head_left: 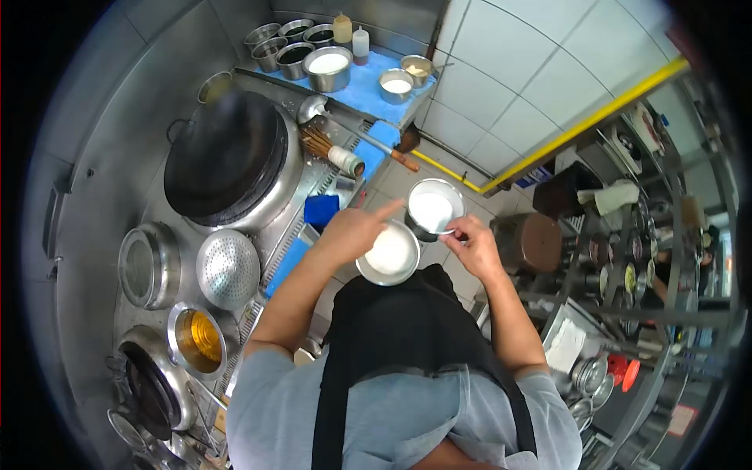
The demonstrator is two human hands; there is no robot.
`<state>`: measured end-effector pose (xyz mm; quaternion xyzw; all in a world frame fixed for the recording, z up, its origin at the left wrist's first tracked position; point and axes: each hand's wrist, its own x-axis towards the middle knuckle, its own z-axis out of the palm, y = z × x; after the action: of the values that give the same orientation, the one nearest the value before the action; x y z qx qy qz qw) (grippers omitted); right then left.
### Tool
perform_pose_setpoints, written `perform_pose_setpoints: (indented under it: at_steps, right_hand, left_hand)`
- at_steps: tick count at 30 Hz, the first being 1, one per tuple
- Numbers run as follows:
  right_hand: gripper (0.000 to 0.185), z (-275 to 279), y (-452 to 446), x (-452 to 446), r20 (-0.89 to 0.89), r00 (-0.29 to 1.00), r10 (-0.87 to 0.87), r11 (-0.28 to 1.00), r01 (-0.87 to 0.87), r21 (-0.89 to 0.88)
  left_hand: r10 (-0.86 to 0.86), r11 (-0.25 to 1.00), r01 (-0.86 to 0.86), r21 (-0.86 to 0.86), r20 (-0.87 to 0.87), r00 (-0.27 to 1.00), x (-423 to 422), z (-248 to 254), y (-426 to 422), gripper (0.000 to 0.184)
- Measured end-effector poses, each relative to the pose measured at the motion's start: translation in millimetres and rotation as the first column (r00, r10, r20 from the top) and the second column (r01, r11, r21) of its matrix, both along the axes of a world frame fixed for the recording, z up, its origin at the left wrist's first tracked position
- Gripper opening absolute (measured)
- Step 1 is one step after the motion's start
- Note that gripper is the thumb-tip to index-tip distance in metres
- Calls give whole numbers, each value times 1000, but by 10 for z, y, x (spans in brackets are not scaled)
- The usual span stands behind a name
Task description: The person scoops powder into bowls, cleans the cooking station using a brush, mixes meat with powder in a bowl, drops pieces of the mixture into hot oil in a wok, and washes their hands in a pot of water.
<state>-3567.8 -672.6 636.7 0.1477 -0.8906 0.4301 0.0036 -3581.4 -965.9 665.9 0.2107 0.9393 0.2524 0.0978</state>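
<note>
While the left hand grips a bowl, the right hand pinches a pot by the rim; a pink label is unreadably small.

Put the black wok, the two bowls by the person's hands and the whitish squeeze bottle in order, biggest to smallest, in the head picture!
1. Black wok
2. Upper bowl and lower bowl: they look about alike, so I won't rank them
3. Whitish squeeze bottle
</note>
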Motion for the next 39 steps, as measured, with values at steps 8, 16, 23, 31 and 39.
perform_pose_setpoints:
  at_steps: [8, 16, 23, 31, 39]
  right_hand:
    - [19, -96, -96, -2923, -173, 985, -11, 995, -6, -101]
    - [19, -571, -870, -5843, -206, 966, 153, 975, -182, -130]
    - [20, -1084, -1086, -6745, -208, 932, 297, 939, -245, 241]
    - [31, -1345, -1057, -6806, -134, 958, 255, 921, -199, 335]
    - [58, -1063, -1037, -6821, -24, 966, 259, 912, -236, 336]
  left_hand:
    - [729, 561, -739, 372, 202, 654, -1832, -828, -716, 19]
    - [799, -40, -820, 570, 511, 317, -3680, -998, -243, 12]
    - [862, -96, -871, 482, 478, 170, -4681, -1202, -36, 13]
    - [746, -174, -861, 478, 635, 201, -5202, -1806, -46, 16]
    - [818, -88, -895, 437, 545, 186, -4817, -1864, 48, 41]
